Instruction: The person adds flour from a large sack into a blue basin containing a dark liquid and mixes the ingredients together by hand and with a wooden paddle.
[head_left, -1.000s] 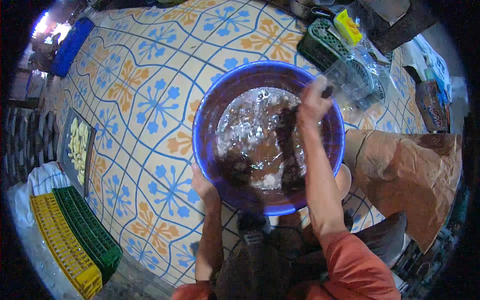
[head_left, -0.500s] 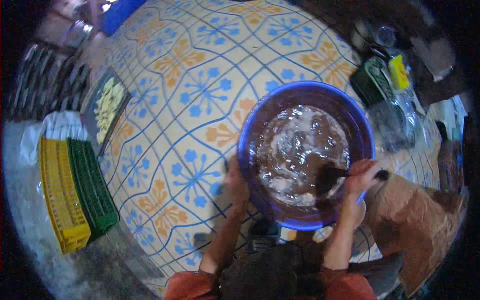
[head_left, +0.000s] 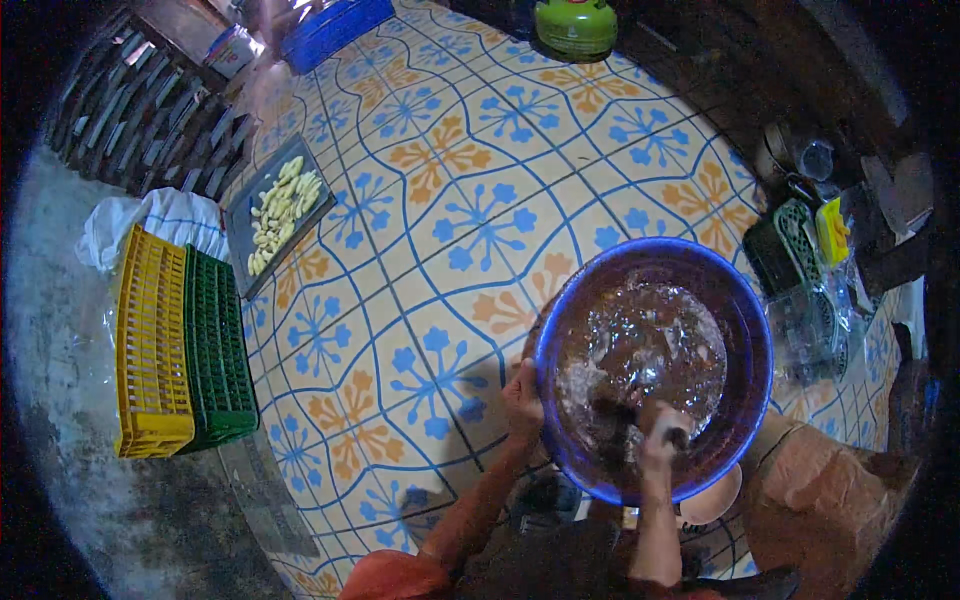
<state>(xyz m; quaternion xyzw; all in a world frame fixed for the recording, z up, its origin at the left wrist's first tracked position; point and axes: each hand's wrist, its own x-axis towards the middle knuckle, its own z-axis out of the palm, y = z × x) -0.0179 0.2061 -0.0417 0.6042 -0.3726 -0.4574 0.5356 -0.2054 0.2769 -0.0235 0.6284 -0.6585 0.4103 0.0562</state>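
Observation:
A round blue-purple basin (head_left: 745, 390) stands on the floor in front of me. In it is a wet brown mixture (head_left: 650, 330) with pale, foamy patches. My left hand (head_left: 522, 402) grips the basin's left side near the rim. Inside the near part of the basin, my right hand (head_left: 660, 432) is closed around a dark-handled stirring tool (head_left: 678, 438), whose handle end points back towards me. The tool's head is sunk in the mixture or in shadow, so its shape is hidden.
Yellow (head_left: 155, 340) and green crates (head_left: 220, 350) stand at the left. Behind them a dark tray (head_left: 240, 232) holds pale, finger-shaped pieces. Crumpled brown paper (head_left: 825, 490) lies near right, with a dark green basket (head_left: 780, 250) beyond. A green gas cylinder (head_left: 577, 28) stands far off.
My right hand and the tool have swung from the basin's right rim inward to its near middle. The whole view has shifted, bringing the gas cylinder into sight. The left hand stays on the basin.

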